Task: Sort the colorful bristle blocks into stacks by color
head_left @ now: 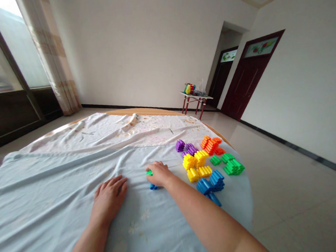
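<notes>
My right hand [159, 173] is closed on a small green plastic block [149, 173], low over the cloth. Just below that hand, a blue block [153, 187] lies on the light blue tablecloth [60, 196], partly covered by my fingers and wrist. To the left, my left hand [111, 193] rests palm down on the cloth, fingers stretched out and holding nothing. Right of my right hand sit colour-sorted block groups: purple blocks [180, 145], yellow blocks [200, 159], orange blocks [211, 143], green blocks [234, 166] and blue blocks [217, 179].
A white stained cloth [104, 127] covers the far part of the round table. Beyond it, a small side table [196, 95] holds a colourful bag [189, 88] and a clear plastic bag [201, 87]. A dark red door [248, 77] stands at right, a curtain [48, 54] at left.
</notes>
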Available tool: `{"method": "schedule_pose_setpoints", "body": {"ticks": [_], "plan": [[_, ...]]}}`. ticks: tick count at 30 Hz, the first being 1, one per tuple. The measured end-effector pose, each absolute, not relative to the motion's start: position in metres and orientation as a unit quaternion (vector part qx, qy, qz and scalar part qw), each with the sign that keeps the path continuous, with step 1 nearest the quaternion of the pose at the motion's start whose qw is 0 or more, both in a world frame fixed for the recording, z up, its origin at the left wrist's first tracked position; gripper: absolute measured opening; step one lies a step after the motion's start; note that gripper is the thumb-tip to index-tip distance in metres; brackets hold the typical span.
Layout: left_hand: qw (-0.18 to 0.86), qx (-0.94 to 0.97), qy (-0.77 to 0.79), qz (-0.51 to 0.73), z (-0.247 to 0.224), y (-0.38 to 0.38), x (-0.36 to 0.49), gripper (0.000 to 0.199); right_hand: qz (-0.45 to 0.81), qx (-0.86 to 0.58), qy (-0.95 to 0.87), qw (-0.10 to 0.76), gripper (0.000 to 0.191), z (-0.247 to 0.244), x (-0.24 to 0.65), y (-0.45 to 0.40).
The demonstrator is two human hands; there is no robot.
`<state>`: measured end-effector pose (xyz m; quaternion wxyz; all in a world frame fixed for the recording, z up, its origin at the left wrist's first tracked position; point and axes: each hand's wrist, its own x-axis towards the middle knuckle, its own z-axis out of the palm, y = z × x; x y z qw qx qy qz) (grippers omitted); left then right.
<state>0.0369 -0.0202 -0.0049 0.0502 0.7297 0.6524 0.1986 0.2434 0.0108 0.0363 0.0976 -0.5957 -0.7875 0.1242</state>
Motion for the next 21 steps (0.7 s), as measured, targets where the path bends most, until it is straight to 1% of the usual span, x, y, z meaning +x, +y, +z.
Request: {"method": "schedule_pose_setpoints", "body": {"ticks": [4, 9, 11, 13, 15, 17, 20, 21], "plan": [[0.037, 0.736, 0.647, 0.195, -0.009, -0.018, 0.035, 0.041, 0.137, -0.582, -0.793, 0.119, 0.035, 0.035, 0.252, -0.013], [0.027, 0.742, 0.641, 0.194, -0.012, -0.015, 0.032, 0.044, 0.175, -0.472, -0.854, 0.131, 0.036, 0.037, 0.267, -0.035], [0.025, 0.742, 0.642, 0.191, -0.011, -0.016, 0.033, 0.045, 0.183, -0.455, -0.853, 0.179, 0.036, 0.04, 0.274, -0.04], [0.026, 0.743, 0.641, 0.191, -0.008, -0.017, 0.033, 0.046, 0.176, -0.476, -0.829, 0.234, 0.034, 0.043, 0.28, -0.044], [0.027, 0.743, 0.64, 0.192, -0.007, -0.018, 0.034, 0.046, 0.165, -0.505, -0.808, 0.253, 0.033, 0.045, 0.283, -0.046], [0.025, 0.745, 0.639, 0.191, -0.007, -0.017, 0.033, 0.046, 0.157, -0.522, -0.806, 0.233, 0.034, 0.045, 0.281, -0.049], [0.016, 0.745, 0.639, 0.191, -0.01, -0.015, 0.03, 0.047, 0.133, -0.528, -0.82, 0.177, 0.04, 0.043, 0.273, -0.051], [0.014, 0.745, 0.638, 0.192, -0.011, -0.014, 0.029, 0.048, 0.121, -0.529, -0.825, 0.159, 0.04, 0.042, 0.27, -0.052]]}}
